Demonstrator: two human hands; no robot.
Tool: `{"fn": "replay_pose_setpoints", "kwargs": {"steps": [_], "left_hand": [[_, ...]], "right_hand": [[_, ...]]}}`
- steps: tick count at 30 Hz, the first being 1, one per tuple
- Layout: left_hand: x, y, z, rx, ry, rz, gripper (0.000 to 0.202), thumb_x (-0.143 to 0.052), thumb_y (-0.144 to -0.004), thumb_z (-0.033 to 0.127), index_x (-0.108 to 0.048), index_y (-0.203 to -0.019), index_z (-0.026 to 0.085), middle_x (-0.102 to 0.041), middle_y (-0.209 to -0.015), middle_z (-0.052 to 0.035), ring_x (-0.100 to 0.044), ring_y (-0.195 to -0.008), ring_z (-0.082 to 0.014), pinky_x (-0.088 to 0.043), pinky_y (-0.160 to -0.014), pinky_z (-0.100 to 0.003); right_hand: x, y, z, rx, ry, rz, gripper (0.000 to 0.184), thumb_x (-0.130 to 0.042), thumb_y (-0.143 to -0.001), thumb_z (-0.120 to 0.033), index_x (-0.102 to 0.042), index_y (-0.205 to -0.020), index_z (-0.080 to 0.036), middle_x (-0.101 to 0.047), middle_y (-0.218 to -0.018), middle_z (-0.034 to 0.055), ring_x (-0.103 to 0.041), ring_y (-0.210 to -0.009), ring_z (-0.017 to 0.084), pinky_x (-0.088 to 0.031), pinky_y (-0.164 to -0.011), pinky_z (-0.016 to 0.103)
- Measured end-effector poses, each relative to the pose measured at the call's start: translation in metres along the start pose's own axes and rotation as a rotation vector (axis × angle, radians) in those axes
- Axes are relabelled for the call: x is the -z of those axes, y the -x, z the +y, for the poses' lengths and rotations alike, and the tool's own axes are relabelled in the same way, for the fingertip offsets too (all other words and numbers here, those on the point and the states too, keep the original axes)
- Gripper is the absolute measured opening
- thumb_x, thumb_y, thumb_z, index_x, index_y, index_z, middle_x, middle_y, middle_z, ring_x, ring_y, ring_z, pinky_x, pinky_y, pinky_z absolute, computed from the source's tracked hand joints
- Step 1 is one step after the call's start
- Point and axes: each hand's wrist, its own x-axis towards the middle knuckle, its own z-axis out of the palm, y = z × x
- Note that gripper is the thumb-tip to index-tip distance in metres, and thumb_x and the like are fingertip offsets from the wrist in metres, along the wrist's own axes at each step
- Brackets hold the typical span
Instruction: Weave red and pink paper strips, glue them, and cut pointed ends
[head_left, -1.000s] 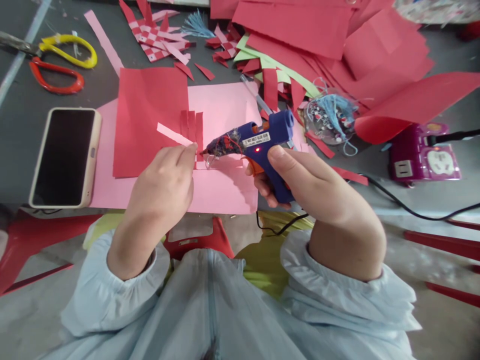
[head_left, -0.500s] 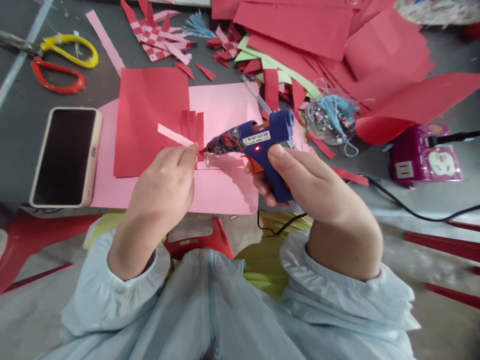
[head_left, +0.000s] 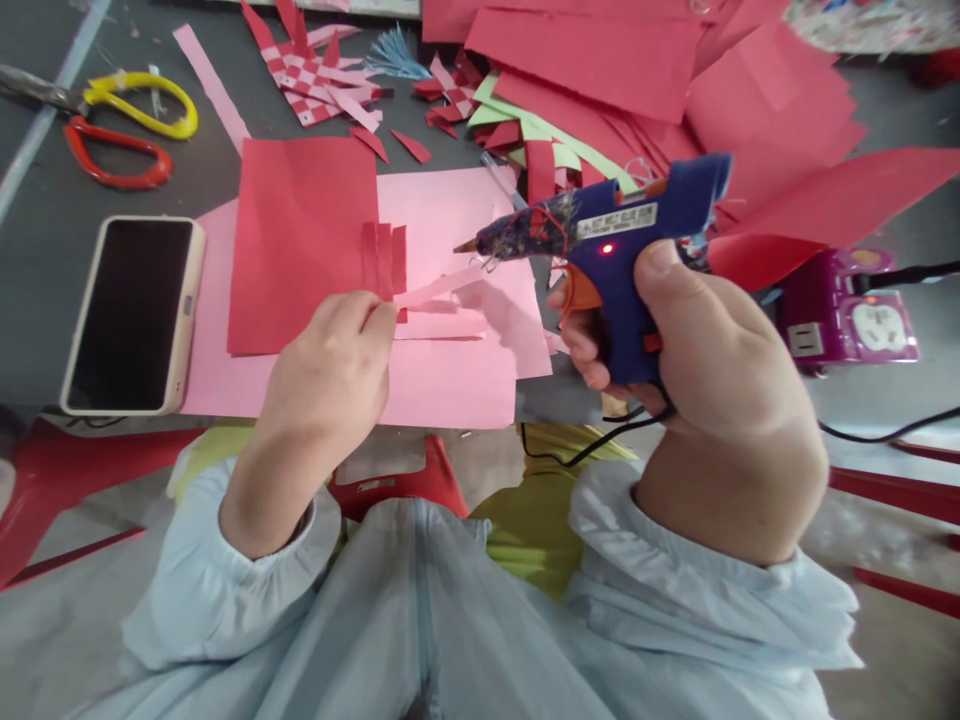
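Observation:
My left hand (head_left: 330, 360) is closed in a pinch at the near end of a pink paper strip (head_left: 444, 284), which stretches right from my fingertips. Under and beside those fingers are short red paper strips (head_left: 385, 258), at the right edge of a red paper sheet (head_left: 300, 235). Both lie over a pink paper sheet (head_left: 450, 390). My right hand (head_left: 720, 345) wraps around the handle of a blue hot glue gun (head_left: 626, 300) with its red light lit. Its nozzle points left, above the pink paper and apart from the strips. Thin glue strings hang near the nozzle.
A phone (head_left: 131, 315) lies at left, below scissors (head_left: 124, 130). Woven paper pieces (head_left: 311, 80) and a blue tassel (head_left: 397, 52) lie at the back, with red paper sheets (head_left: 585, 60) at back right. A purple power socket (head_left: 847, 310) stands right; a black cord (head_left: 592, 455) hangs below the gun.
The glue gun in my right hand has moved right and slightly up, away from the strips. The pink strip that pointed up-left from my left fingers now extends right.

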Motion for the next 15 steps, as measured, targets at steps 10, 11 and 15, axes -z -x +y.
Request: {"fn": "replay_pose_setpoints", "kwargs": {"steps": [10,11,15], "left_hand": [[0.0025,-0.0058,0.0072,0.082,-0.091,-0.119,0.037,-0.044,-0.096,0.017,-0.064,-0.127,0.016,-0.066,-0.119,-0.0123,-0.063,-0.105,-0.0249,-0.055,-0.073,-0.032],[0.0029,-0.0062,0.0078,0.093,-0.085,-0.125,0.037,-0.044,-0.096,0.017,-0.064,-0.127,0.017,-0.066,-0.121,-0.0119,-0.063,-0.106,-0.0247,-0.055,-0.073,-0.032],[0.0033,-0.0068,0.0088,0.104,-0.094,-0.123,0.037,-0.043,-0.096,0.017,-0.065,-0.126,0.017,-0.067,-0.121,-0.0123,-0.063,-0.106,-0.0253,-0.054,-0.07,-0.031]], "right_hand": [[-0.002,-0.0002,0.0,0.057,-0.043,0.015,0.051,-0.056,-0.091,-0.065,-0.065,-0.067,-0.02,-0.057,-0.053,-0.002,-0.046,-0.033,0.006,-0.028,-0.028,0.02],[-0.0019,-0.0007,0.0005,0.06,-0.045,0.015,0.051,-0.057,-0.09,-0.065,-0.065,-0.068,-0.02,-0.058,-0.052,-0.0022,-0.046,-0.033,0.006,-0.028,-0.028,0.019],[0.0002,-0.0013,0.0029,0.065,-0.045,0.005,0.049,-0.054,-0.094,-0.06,-0.066,-0.069,-0.02,-0.058,-0.052,-0.0026,-0.048,-0.034,0.006,-0.027,-0.027,0.017]]}}
